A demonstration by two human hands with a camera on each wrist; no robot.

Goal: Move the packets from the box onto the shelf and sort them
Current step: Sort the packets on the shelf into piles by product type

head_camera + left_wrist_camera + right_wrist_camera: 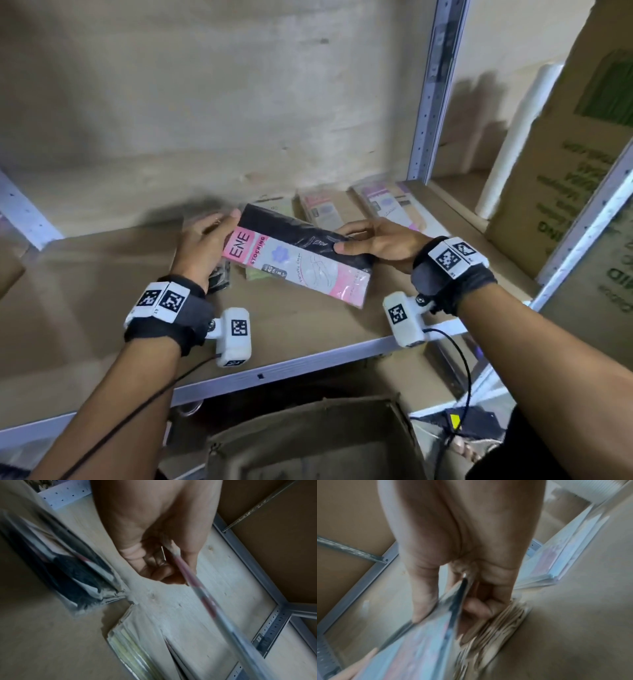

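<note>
Held packet: glossy clear plastic film, pink-and-white printed card insert, dark knit cloth inside. Packets far right: same shiny plastic wrap, beige cloth. Shelf board: matt brown fibreboard, smooth. Shelf edge rail and perforated upright: pale painted metal, satin. Box near: matt corrugated cardboard. Wrist straps: black cloth.

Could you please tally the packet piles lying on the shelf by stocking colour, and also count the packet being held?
Black pile: 1
Green pile: 1
Beige piles: 2
Held black packet: 1
Total: 5
I cannot tell how many packets each pile holds.
</note>
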